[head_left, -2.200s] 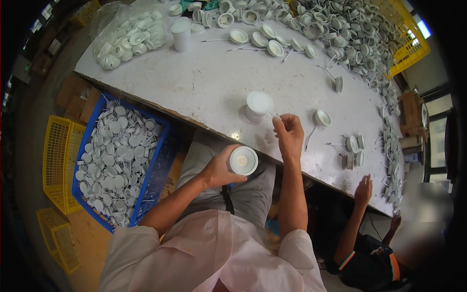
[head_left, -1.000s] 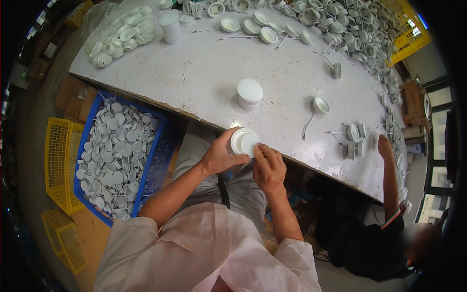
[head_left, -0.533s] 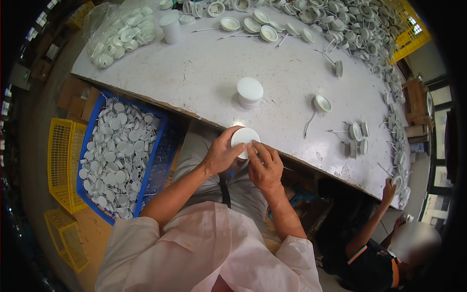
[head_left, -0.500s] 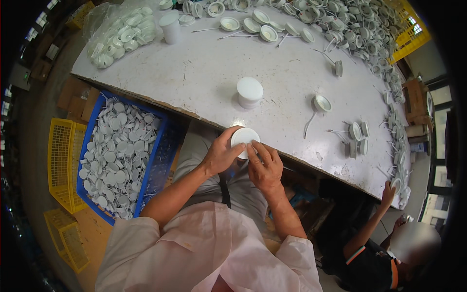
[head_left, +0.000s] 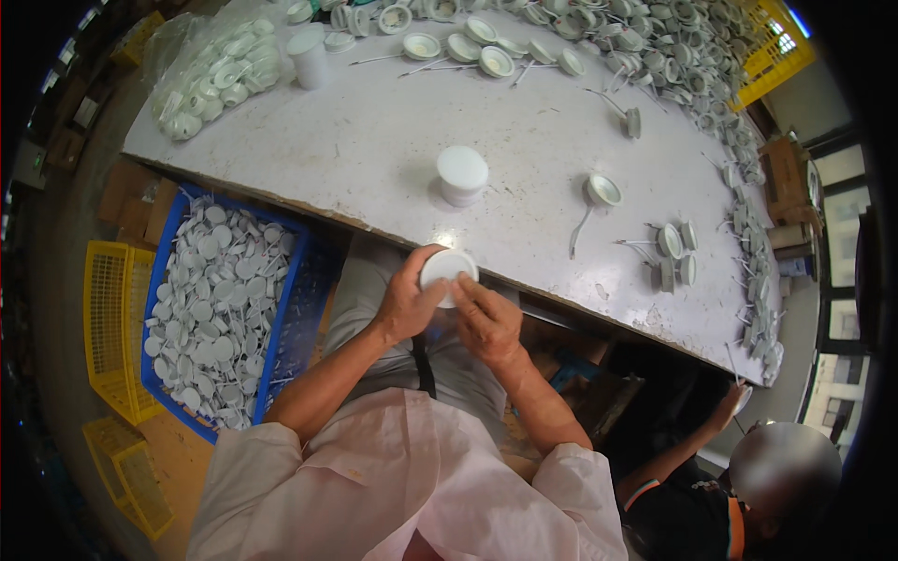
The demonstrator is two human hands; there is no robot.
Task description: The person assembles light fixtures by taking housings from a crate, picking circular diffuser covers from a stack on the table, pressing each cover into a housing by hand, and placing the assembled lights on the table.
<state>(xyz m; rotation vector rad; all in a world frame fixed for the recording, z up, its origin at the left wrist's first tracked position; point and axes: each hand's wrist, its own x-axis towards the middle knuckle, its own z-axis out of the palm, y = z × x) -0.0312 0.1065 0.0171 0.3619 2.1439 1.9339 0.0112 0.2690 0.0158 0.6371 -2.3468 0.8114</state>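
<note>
Just off the table's front edge, my left hand (head_left: 412,297) wraps its fingers and thumb round a white round light fitting (head_left: 443,269). From the other side my right hand (head_left: 491,321) pinches the same piece at its rim and face. Its underside is hidden by my fingers. A short stack of white discs (head_left: 462,168) stands on the table straight ahead of my hands. Farther right lies a round light fitting with a wire (head_left: 604,190); several more wired light fittings (head_left: 670,241) cluster beyond it.
A blue crate (head_left: 297,271) full of white wired fittings stands at my left, beside yellow baskets (head_left: 117,327). A heap of fittings (head_left: 645,56) covers the far right of the table (head_left: 346,178). A bag of white cups (head_left: 220,79) lies far left. A co-worker (head_left: 692,496) sits at right.
The view has shifted slightly. My right fingers have moved a little over the fitting, which both hands still hold. The co-worker's hand has drawn back toward the table's edge.
</note>
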